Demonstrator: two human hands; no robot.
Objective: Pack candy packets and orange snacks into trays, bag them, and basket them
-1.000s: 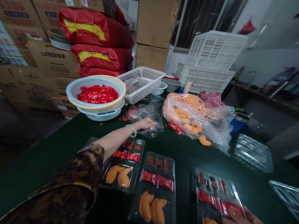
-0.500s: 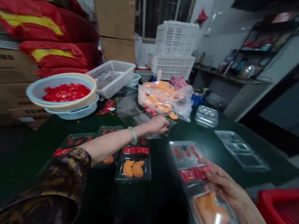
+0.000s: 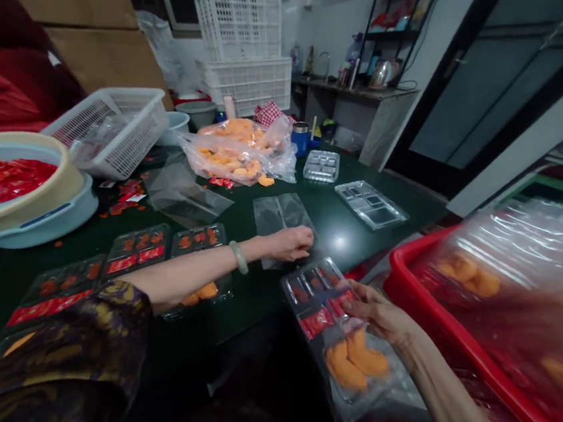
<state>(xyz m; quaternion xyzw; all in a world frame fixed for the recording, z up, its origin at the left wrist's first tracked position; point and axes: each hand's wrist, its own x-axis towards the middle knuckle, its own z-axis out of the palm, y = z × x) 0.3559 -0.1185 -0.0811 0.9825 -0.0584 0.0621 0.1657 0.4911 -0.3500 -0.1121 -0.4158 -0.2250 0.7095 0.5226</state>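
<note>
My left hand (image 3: 291, 243), a pale bangle at its wrist, is closed on the near end of a flat clear plastic bag (image 3: 279, 212) lying on the dark green table. At the table's right side, my right hand (image 3: 376, 313) grips a clear plastic tray (image 3: 342, 400) by its right edge. Red packets (image 3: 317, 322), orange curved pieces (image 3: 353, 361) and small brown-red pieces fill its compartments. The tray tilts, and clear film seems to cover it. Similar filled trays (image 3: 130, 239) lie beneath and left of my left forearm, which partly hides them.
A red basket (image 3: 451, 323) with bagged trays stands at right. Farther back are an open bag of orange pieces (image 3: 240, 153), two empty-looking trays (image 3: 370, 205), loose clear bags (image 3: 183, 190) and a white basket (image 3: 118, 133). Basins of red packets (image 3: 60, 214) stand left.
The view has turned right, bringing the red basket in. My left hand has drawn one clear bag away from the others. My right hand still holds the filled tray, now beside the basket.
</note>
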